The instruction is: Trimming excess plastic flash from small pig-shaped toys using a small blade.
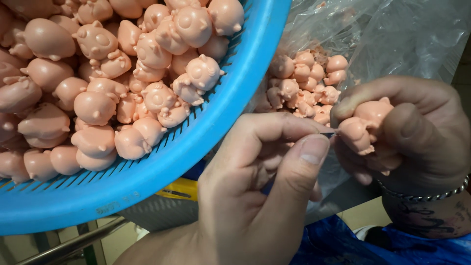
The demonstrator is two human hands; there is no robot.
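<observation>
**Two hands work on one pink figure beside a heaped basket**

The left hand (255,172) sits low in the middle, its thumb and forefinger pinched together on a thin dark blade (327,133) whose tip touches the figure held opposite. Only the very tip of the blade shows; the rest is hidden inside the fingers.

Far left, a round blue basket (211,132) with slotted walls is piled with small pink rubbery animal figures (98,98), round-bodied with stubby ears and legs. They are too many and too overlapped to count; several dozen show.

Right of the basket's rim, a clear plastic bag (392,34) holds a second, smaller heap of the same figures (304,83), roughly twenty visible.

At the right, the right hand (407,132) is closed around a single pink figure (365,125), fingers curled over it and thumb pressing its side, with its head turned toward the blade. One metal chain bracelet (422,196) circles that wrist.
</observation>
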